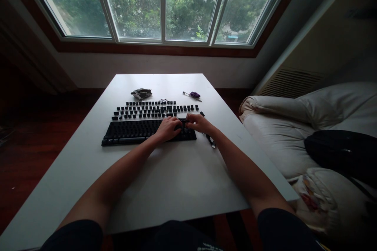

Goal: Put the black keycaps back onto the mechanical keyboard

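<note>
A black keyboard (132, 130) lies on the white table (165, 180). Behind it, several loose black keycaps (156, 110) are laid out in rows. My left hand (167, 128) rests on the keyboard's right part, fingers curled downward. My right hand (198, 122) sits at the keyboard's right end, fingers bent and pinched over the keys. What either hand holds is too small and dark to make out. The two hands nearly touch.
A grey crumpled cloth (141, 93) and a purple-handled tool (193, 95) lie at the back of the table. A black cable (210, 141) runs off the keyboard's right side. Right of the table is a white cushion (294, 125) with a black bag (344, 155).
</note>
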The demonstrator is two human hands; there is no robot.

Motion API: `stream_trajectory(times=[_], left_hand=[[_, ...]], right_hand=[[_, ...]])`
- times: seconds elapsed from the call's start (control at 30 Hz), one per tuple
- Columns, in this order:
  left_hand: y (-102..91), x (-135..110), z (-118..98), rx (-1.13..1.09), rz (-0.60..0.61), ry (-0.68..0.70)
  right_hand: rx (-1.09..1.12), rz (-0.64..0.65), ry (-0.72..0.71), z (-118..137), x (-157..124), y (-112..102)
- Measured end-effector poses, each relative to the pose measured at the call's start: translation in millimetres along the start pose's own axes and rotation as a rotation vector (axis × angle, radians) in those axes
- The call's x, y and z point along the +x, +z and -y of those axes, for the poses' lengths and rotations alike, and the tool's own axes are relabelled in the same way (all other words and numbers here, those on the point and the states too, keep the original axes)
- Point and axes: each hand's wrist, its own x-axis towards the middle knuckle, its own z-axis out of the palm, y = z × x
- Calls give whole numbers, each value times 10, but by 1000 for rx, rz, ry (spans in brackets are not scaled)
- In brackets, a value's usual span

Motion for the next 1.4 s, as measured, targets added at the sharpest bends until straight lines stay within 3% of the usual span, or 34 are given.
stream_trajectory(times=[0.13,0.33,0.53,0.63,0.73,0.83,0.97,1.13,1.27,1.4], left_hand=[[2,-6,2,-3,-6,3],[-17,-17,-9,-11,-1,-9],[-17,-9,-22,-1,-1,-11],[-14,-3,-22,2,-1,-13],[-17,-3,-25,15,-7,-11],[-22,-11,-29,31,-5,-10],[-27,-22,-35,17,-2,-10],[-35,-17,-67,-10,1,-9],[-37,-14,-110,-7,8,26],[-24,-14,-121,-18,8,23]], right_hand=[[-102,6,-64,69,-5,-24],[206,14,160,-79,20,-2],[263,50,230,-196,68,27],[171,91,185,-98,44,12],[-90,123,38,74,-10,-5],[-206,150,-42,199,-49,2],[-190,132,-42,153,-67,-14],[25,51,43,-20,-123,-76],[-68,-11,33,-12,-164,-57],[-136,37,-4,85,-147,-51]])
